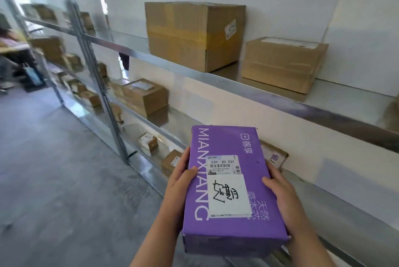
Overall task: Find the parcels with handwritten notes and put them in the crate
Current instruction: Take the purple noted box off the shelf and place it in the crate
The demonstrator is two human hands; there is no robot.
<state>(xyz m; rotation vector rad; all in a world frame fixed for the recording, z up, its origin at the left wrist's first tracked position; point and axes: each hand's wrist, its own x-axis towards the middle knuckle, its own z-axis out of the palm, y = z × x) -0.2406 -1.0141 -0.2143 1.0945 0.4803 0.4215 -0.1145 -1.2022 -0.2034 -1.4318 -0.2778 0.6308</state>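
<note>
Purple parcel (228, 189): held level, top face up, likely for reading that face. Gripped its left long side with left hand (181, 178), thumb on top, fingers wrapped round the edge. Gripped right long side with right hand (280, 193) the same way. Set both thumbs clear of white handwritten note (226, 195), stuck just below printed label (223, 165). Held it in air above front edge of lower shelf (345, 212), touching nothing else. Saw no crate. Judged note confirmed, crate search next. Left large brown box (190, 35) on upper shelf.

On purple box (228, 230) I read MIANXIANG, lengthwise | its shipping label (223, 164): 530- D5 032 | white slip (228, 194): handwritten characters, illegible to me
</note>
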